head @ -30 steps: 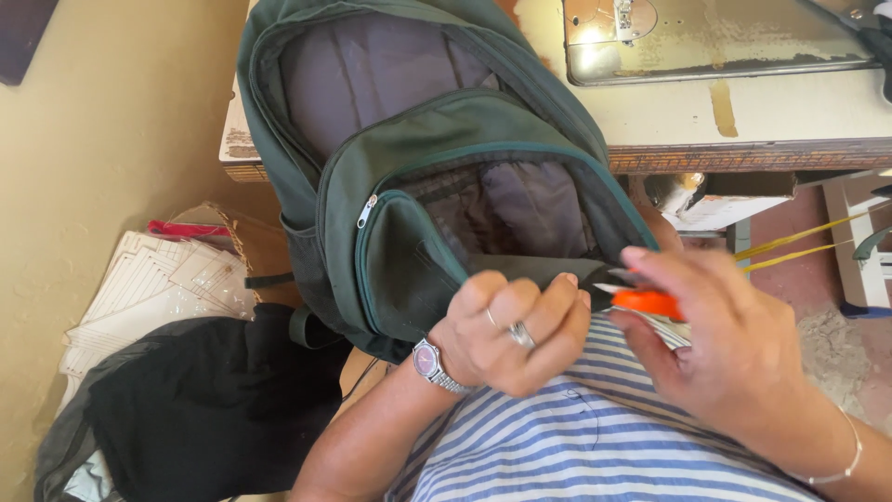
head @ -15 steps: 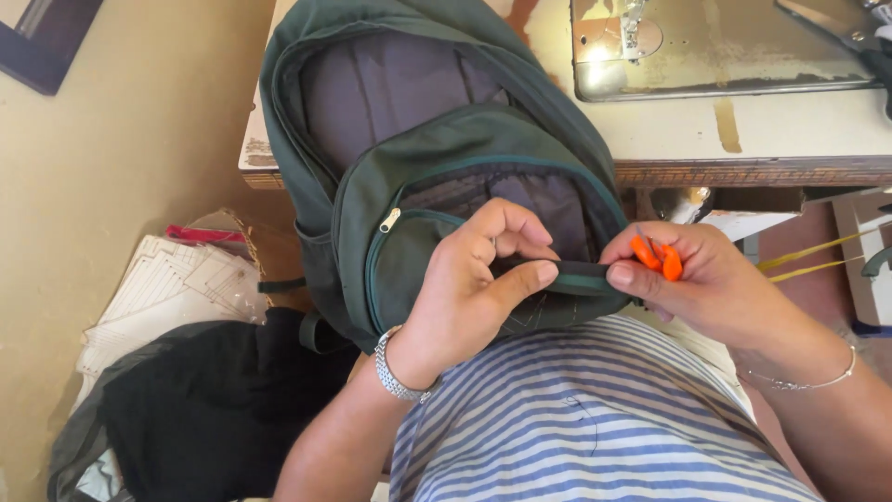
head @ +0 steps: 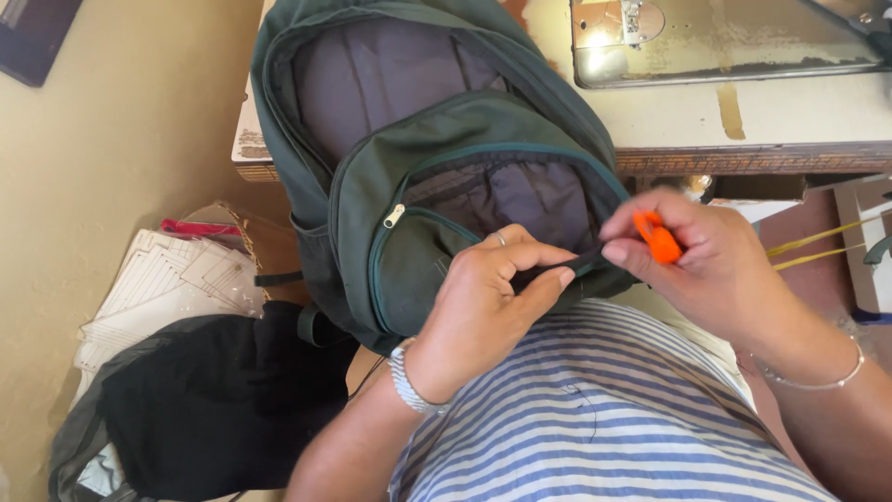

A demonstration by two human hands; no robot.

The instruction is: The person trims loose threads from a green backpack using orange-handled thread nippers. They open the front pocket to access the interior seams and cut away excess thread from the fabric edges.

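A person in a blue-and-white striped shirt bends over a dark green fabric backpack that lies against the edge of a worn, pale wooden table and reaches down to the person's chest. The left hand, forearm rising from the lower left with a silver metal watch at the wrist, curls its fingers together and pinches the lower rim of the backpack's open front pocket between thumb and fingertips. The right hand comes in from the lower right, a thin silver bracelet on its wrist; its fingers close round a small orange plastic tool, whose far end is hidden, held just beside the left fingertips at the same pocket rim. A silver zipper pull sits on the pocket's left side. On the floor at left lie a black cloth and a stack of white printed paper sheets.
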